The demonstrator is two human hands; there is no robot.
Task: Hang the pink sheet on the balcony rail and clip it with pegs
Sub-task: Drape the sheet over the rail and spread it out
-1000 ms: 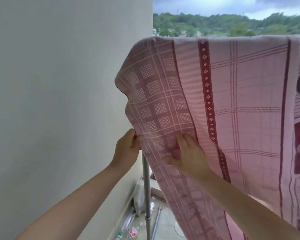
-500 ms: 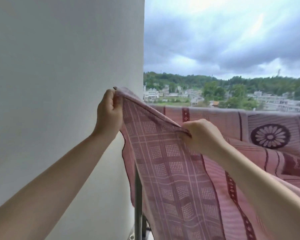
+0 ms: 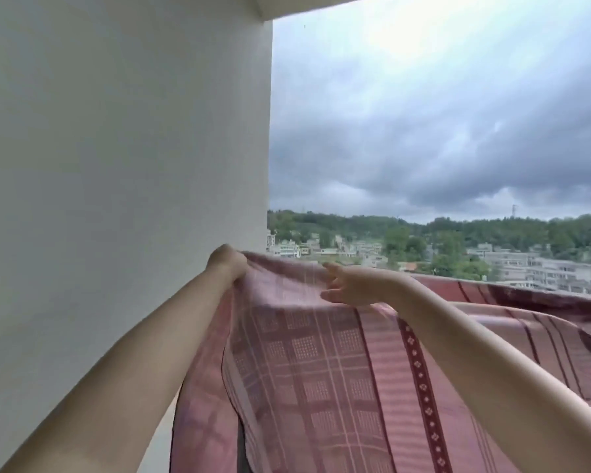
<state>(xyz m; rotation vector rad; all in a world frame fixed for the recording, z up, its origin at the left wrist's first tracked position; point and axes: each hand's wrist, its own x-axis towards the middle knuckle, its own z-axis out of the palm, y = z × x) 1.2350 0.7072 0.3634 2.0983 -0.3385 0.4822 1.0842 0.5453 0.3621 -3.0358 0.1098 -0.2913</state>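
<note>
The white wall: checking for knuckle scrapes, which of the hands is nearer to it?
Left. The left hand grips the pink sheet corner right beside the white wall; the right hand hovers open farther right, over the sheet.

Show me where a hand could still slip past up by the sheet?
Open air lies above the pink checked sheet, between the white wall and the right hand. It is crowded at the wall-side corner, where the left hand grips the cloth. The right hand's fingers are spread over the top edge.
</note>
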